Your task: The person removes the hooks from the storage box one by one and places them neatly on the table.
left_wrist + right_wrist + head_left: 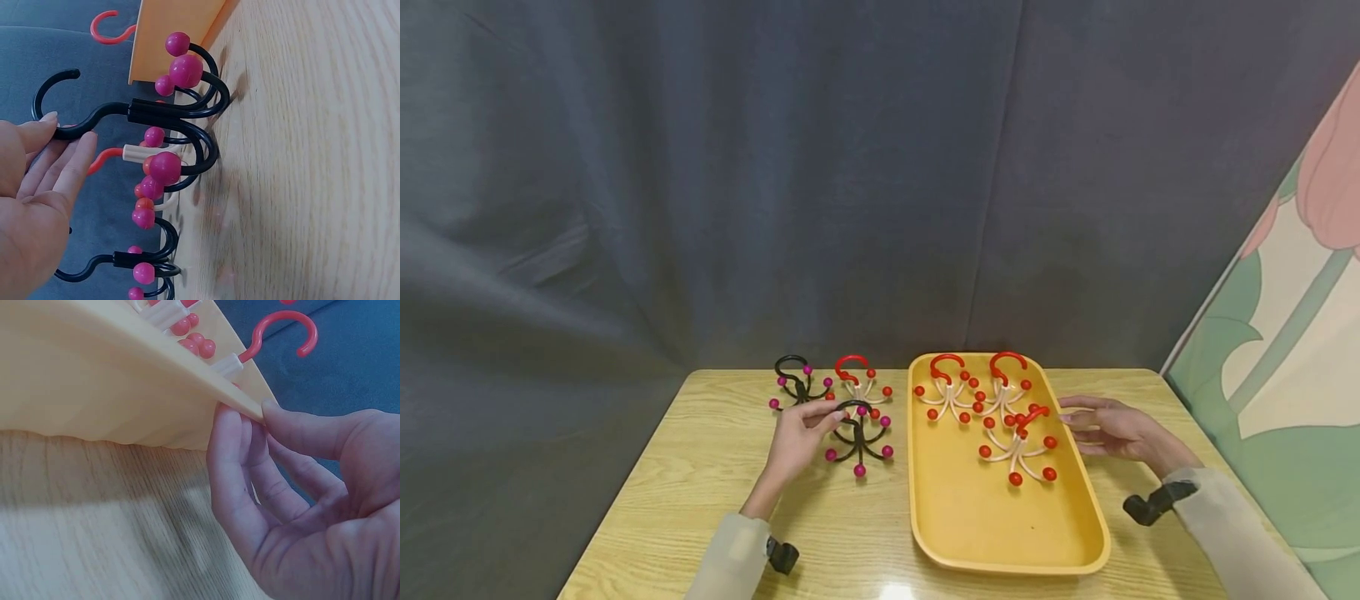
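My left hand (pixel 796 435) pinches the curved neck of a black hook hanger (pixel 165 111), whose splayed arms end in magenta balls. The hanger stands upright, arms downward, close to the table; whether it touches the wood I cannot tell. Behind it are another black hanger (pixel 801 390) and a white hanger with a red hook (pixel 852 361), partly hidden. My right hand (pixel 1116 429) grips the right rim of a yellow tray (pixel 94 381) between thumb and fingers. Inside the tray stand three white hangers with red hooks and red balls: back left (pixel 949 392), back right (pixel 1004 392) and nearer (pixel 1017 450).
Under everything is a light wood-grain table (pixel 662 467). A dark grey curtain (pixel 850 167) hangs along its back edge. On the right rises a flower-patterned panel (pixel 1292 333). The tray's near part shows bare yellow floor.
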Demonstrator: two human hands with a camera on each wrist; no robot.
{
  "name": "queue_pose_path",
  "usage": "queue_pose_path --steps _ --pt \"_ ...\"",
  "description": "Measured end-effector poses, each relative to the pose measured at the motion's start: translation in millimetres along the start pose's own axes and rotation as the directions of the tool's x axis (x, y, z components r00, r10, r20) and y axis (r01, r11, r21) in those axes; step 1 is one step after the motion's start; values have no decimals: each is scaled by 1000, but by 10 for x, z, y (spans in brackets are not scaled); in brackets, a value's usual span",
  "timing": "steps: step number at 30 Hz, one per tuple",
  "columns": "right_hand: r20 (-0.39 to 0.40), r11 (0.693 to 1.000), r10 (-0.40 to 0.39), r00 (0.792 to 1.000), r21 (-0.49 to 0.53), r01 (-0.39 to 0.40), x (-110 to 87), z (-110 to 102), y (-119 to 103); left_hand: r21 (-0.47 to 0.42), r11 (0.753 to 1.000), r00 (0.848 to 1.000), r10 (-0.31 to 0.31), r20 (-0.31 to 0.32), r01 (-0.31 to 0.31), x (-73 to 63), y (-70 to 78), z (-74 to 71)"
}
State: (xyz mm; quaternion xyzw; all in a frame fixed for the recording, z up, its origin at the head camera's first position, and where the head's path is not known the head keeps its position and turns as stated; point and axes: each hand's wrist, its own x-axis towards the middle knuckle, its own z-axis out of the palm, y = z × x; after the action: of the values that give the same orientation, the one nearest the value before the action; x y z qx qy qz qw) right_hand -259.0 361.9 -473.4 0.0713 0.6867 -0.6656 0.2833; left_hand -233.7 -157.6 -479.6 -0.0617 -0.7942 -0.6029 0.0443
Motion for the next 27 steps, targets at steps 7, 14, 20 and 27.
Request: queue_pose_path --steps 7,14,20,27 --pt "-15 1000 0 1000 -12 0 -13 2 5 53 999 1000 -4 2 4 0 46 18" --pt "-10 1000 -1 1000 -3 1 -9 18 6 95 993 995 74 -72 -67 -36 289 51" --pt "-11 1000 -1 1000 -3 1 -7 17 6 148 969 967 217 -132 -198 -99 572 179" --pt "-8 1000 8 1000 -7 -8 -12 23 -16 103 953 951 293 -99 -283 -142 788 411"
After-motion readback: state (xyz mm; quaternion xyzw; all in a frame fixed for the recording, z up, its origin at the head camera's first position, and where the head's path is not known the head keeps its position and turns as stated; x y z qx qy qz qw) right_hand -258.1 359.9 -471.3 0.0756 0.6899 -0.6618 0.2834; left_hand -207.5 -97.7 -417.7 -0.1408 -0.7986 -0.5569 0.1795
